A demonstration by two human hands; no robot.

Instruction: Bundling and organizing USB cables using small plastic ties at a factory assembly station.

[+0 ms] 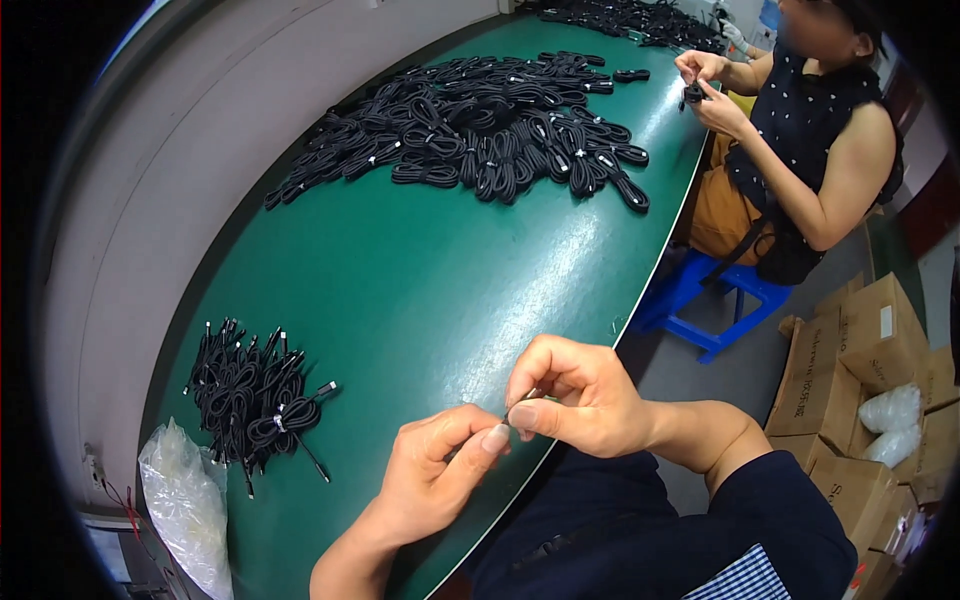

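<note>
My left hand [440, 465] and my right hand [580, 395] meet over the near edge of the green table, both closed in a pinch with fingertips almost touching. Between them shows a small dark piece [506, 412], possibly a cable end; the fingers cover most of it. To the left of my hands lies a small heap of coiled black cables [250, 395] with silver plugs sticking out. A much larger pile of bundled black cables [470, 120], held by pale ties, covers the table farther off.
Beside the small heap a clear plastic bag [185, 505] sits at the table's left end. At the right a co-worker [800, 140] on a blue stool [720, 300] handles a black cable. Cardboard boxes [850, 370] are stacked on the floor. More cables [640, 20] lie at the far end.
</note>
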